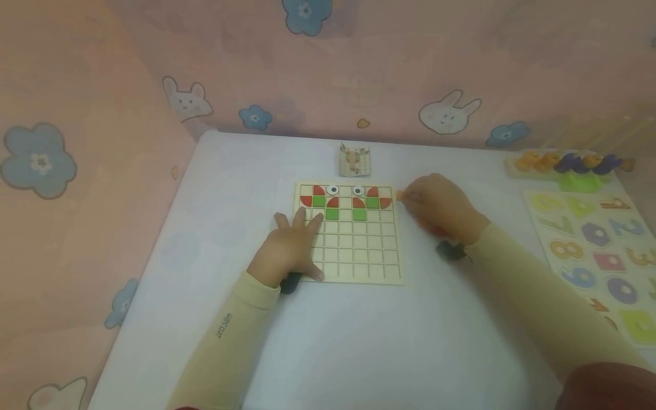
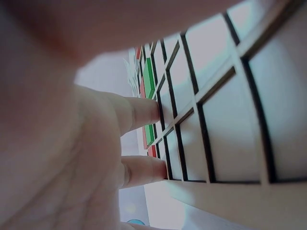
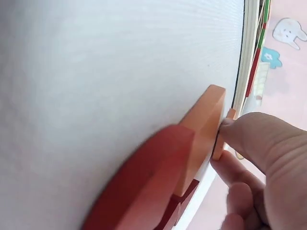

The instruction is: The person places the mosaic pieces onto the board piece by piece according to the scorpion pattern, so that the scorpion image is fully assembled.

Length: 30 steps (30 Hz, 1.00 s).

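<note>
white table, orange piece in pinch of right hand, splayed left hand on board

Hazy, low-contrast light dulls the head view, with faint shadows on the white tabletop. Glare bleaches parts of the grid board beside the left hand, whose nearest part blurs darkly; the foreground red piece looks soft.

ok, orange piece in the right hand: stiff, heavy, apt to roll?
The orange piece is probably stiff: its edges look straight where the right hand pinches it. Likely light, being thin, far smaller than the grid board. Unlikely to roll: flat-looking faces.
</note>
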Each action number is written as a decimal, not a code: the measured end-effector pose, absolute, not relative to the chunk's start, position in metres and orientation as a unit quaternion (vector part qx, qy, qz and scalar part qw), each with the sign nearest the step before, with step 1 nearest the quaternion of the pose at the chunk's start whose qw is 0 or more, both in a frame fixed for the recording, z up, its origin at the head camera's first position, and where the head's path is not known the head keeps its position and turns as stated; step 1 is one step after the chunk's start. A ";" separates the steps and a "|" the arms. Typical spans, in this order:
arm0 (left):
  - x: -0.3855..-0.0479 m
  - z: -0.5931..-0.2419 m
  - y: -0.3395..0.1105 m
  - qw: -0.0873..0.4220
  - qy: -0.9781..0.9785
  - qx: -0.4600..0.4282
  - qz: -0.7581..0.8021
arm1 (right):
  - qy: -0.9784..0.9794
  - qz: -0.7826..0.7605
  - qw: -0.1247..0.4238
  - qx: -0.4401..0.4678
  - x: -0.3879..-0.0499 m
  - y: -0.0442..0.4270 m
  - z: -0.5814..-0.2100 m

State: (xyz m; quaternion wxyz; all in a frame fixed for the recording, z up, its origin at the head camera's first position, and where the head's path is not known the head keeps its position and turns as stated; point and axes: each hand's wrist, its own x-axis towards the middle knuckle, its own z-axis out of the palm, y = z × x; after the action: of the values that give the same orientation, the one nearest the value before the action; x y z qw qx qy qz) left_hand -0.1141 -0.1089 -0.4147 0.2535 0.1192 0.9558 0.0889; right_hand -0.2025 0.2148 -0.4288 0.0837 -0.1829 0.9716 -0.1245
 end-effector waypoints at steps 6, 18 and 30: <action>-0.114 -0.415 -0.110 0.256 0.956 0.116 0.087 | 0.968 -0.167 0.050 -0.183 -0.197 0.201 -0.418; -0.113 -0.416 -0.112 0.258 0.955 0.115 0.088 | 0.930 -0.138 0.040 -0.339 -0.203 0.113 -0.408; -0.115 -0.414 -0.110 0.258 0.955 0.119 0.089 | 0.937 -0.089 0.065 -0.330 -0.202 0.100 -0.413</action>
State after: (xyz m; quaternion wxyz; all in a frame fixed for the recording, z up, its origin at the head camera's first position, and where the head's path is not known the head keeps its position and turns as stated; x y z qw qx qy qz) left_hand -0.1152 -0.1095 -0.4144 0.2581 0.1191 0.9546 0.0888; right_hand -0.2018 0.1002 -0.4127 0.0646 -0.3305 0.9374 -0.0891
